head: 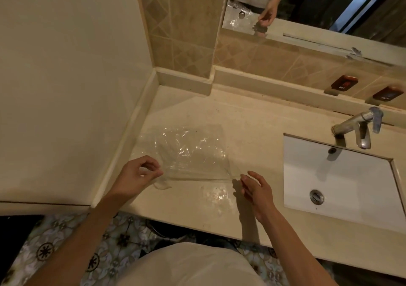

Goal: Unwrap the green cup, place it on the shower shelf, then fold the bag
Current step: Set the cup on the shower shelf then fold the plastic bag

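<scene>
Spread flat on the counter (197, 206), clear crinkled bag (189, 151); wall to the left, sink (342, 175) well right. Near corners pinched by left hand (138, 175) and right hand (256, 189) fingers.

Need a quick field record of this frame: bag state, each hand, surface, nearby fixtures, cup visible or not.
bag: clear plastic bag, spread flat, crinkled
surface: beige countertop
left hand: left hand pinches the bag's near left corner
right hand: right hand at the bag's near right corner; grip too unclear to call
fixtures: white sink to the right, metal faucet behind it, mirror on the wall
green cup: not in view
</scene>
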